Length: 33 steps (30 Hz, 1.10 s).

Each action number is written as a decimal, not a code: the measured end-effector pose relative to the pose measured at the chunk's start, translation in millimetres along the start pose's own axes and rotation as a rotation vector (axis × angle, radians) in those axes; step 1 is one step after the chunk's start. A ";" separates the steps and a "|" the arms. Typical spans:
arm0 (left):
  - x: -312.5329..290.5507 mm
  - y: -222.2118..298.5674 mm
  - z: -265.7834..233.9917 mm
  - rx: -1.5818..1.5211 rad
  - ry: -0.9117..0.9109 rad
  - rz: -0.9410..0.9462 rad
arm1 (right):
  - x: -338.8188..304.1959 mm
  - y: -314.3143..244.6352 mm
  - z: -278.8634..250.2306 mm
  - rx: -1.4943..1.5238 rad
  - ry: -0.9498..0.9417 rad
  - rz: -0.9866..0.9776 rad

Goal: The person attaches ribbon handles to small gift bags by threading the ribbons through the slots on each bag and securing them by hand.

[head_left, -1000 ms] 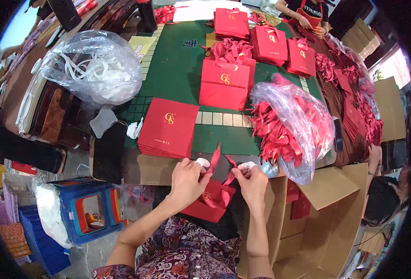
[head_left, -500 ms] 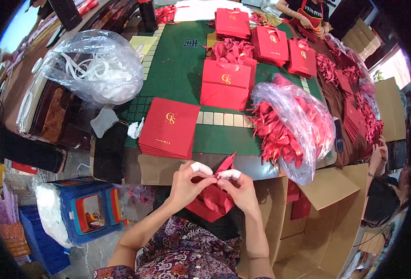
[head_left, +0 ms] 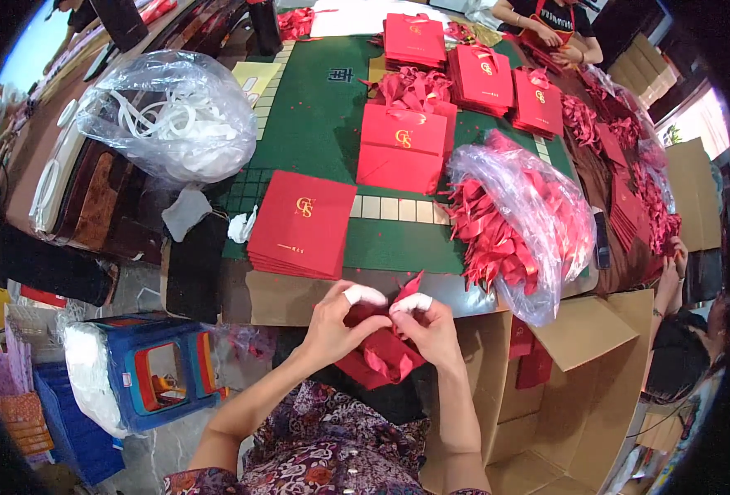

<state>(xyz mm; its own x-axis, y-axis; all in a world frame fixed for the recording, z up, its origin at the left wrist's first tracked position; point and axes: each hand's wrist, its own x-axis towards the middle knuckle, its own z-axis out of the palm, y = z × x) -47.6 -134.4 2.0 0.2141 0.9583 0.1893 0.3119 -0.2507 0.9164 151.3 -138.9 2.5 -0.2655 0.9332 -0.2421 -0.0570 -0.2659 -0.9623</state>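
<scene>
Close in front of me, below the table edge, a red paper gift bag [head_left: 373,373] hangs tilted between my hands, with a looped red ribbon on it. My left hand [head_left: 337,326] is closed at the bag's upper left edge, its thumb reaching toward the right hand. White tape wraps a finger on each hand. Pinched at the ribbon [head_left: 410,286] by the bag's top edge is my right hand [head_left: 429,327]; the ribbon's end sticks up past its fingers. The exact grip points are partly hidden by the fingers.
On the green-topped table [head_left: 307,107] lie a stack of flat red bags [head_left: 301,223], more bag stacks [head_left: 402,148], a plastic sack of red ribbons [head_left: 522,223] and one of white cords [head_left: 179,124]. An open cardboard box [head_left: 575,396] stands right. Other people work nearby.
My left hand's finger and thumb have parted a little from the right hand's fingertips. The right hand stays pinched at the ribbon, and the bag has shifted slightly right.
</scene>
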 end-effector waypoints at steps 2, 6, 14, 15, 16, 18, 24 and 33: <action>-3.3 -5.1 -0.6 0.045 0.063 0.086 | -2.6 -4.0 -2.1 -0.004 0.099 -0.047; -8.3 -3.0 -8.0 0.079 -0.249 -0.098 | 0.9 -2.4 -7.2 -0.010 0.242 -0.154; -28.4 9.7 -17.5 0.028 -0.400 -0.209 | 33.7 -21.7 -34.1 -0.102 0.421 -0.202; -37.4 3.0 -17.3 0.038 -0.392 -0.198 | 36.4 -19.9 -29.3 -0.078 0.410 -0.188; -38.1 1.2 -16.6 0.024 -0.367 -0.194 | 37.6 -19.1 -27.9 -0.084 0.415 -0.186; -39.8 -6.4 -15.5 -0.054 -0.370 -0.242 | 34.7 -18.9 -28.5 -0.081 0.422 -0.181; 1.4 -3.6 -33.5 -0.475 -0.214 -0.276 | 9.1 -5.2 -25.3 -0.069 0.643 -0.343; 194.3 2.5 -53.0 -0.445 0.220 0.174 | -26.6 9.9 -23.5 -0.661 0.619 -0.362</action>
<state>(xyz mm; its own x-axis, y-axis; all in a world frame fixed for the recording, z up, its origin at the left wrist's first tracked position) -54.2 58.5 59.8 0.0138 0.9257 0.3780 -0.1444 -0.3722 0.9168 180.3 -160.7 -3.5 0.2249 0.9440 0.2413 0.5659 0.0751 -0.8211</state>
